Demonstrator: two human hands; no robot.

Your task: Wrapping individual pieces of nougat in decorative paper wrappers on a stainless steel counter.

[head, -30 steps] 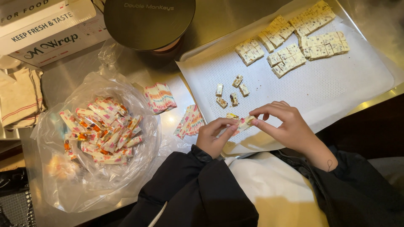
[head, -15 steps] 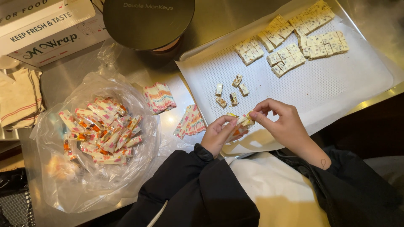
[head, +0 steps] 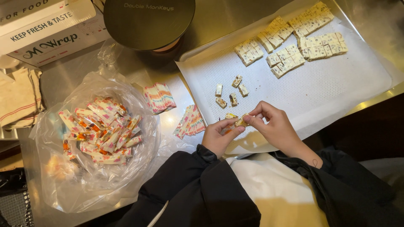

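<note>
My left hand (head: 219, 136) and my right hand (head: 273, 126) meet at the near edge of the white perforated mat (head: 336, 92), both pinching one small nougat piece (head: 241, 121) with a candy wrapper under it. Several loose nougat pieces (head: 230, 90) lie on the mat just beyond my fingers. Rows of cut nougat slabs (head: 294, 40) fill the mat's far right corner. Two stacks of empty striped wrappers (head: 159, 96) (head: 190, 122) lie on the steel counter left of my hands.
A clear plastic bag (head: 54, 185) holding several wrapped candies (head: 99, 130) sits at the left. A dark round lid (head: 149, 21) and a cardboard wrap box (head: 46, 31) stand at the back, folded cloths (head: 19, 98) at far left.
My hands have stayed in place while the fingers worked the piece; the right fingers now pinch its end closer to the left thumb.
</note>
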